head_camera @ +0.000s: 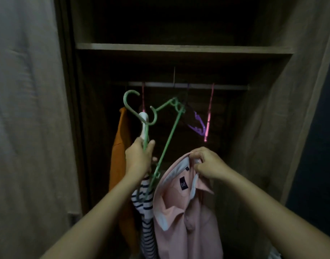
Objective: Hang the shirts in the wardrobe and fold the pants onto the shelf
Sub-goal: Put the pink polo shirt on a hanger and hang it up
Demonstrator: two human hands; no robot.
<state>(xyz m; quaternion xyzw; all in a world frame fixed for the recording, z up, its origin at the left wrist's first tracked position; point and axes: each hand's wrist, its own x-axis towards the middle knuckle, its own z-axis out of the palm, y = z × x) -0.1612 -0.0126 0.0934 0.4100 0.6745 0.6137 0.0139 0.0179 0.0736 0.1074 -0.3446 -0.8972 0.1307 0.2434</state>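
Observation:
My left hand (140, 158) grips green plastic hangers (167, 135) and a white one (143, 126), held up inside the open wardrobe. A navy-and-white striped shirt (144, 217) hangs below that hand. My right hand (207, 163) pinches the collar of a pink collared shirt (186, 221) with a dark label, which hangs just right of the striped one. An orange shirt (119, 161) hangs at the left, below the rail (179, 85).
A purple hanger (198, 126) and pink hangers (208, 116) dangle empty from the rail. A wooden shelf (179, 48) runs above it, with dark space over it. Wardrobe doors or panels flank both sides; a curtain (25, 128) is at the left.

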